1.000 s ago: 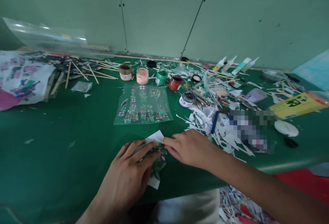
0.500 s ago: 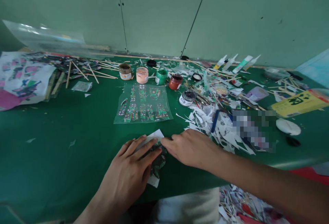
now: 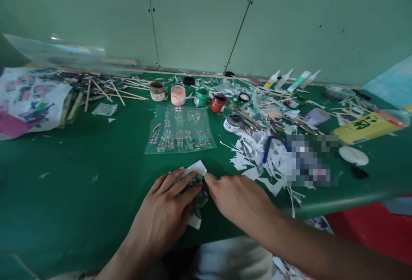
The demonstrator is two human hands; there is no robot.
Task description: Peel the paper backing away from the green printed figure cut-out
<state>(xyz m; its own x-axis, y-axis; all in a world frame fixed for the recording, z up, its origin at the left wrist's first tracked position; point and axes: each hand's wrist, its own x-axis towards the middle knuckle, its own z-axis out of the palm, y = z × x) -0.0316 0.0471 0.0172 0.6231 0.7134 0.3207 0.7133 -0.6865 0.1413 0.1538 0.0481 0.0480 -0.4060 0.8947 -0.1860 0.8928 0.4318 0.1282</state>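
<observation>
Both hands are down on the green table (image 3: 80,173), working on one small printed paper piece (image 3: 197,200). The left hand (image 3: 162,220) lies flat on it, fingers (image 3: 183,182) stretched out and pressing rather than curled, so it's pinning the paper, not gripping it. The right hand (image 3: 238,196) comes in from the other side, fingertips (image 3: 210,180) meeting the left ones right over the piece. They look pinched at the paper's edge, but I honestly can't tell if they've actually got hold of it or are just pushing on it.

The paper itself sits under and between the two sets of fingertips. A white corner pokes out just past the left fingers, and another white bit shows below, beside the left palm. The middle is a dark green print, a bit crumpled.

Just beyond the fingertips there's a clear sheet (image 3: 179,130) with rows of little printed cutouts on it. Past that is a row of small paint jars: brown (image 3: 157,91), pink (image 3: 178,94), green (image 3: 201,97), red (image 3: 218,103), and a dark-lidded one (image 3: 233,122) a little nearer the right hand. Off the right fingers' far side there's a big mess of white scraps (image 3: 257,155). Further out that way lies a yellow box (image 3: 367,127). Way off past the left hand are wooden sticks (image 3: 106,91) and a printed sheet (image 3: 25,104).
</observation>
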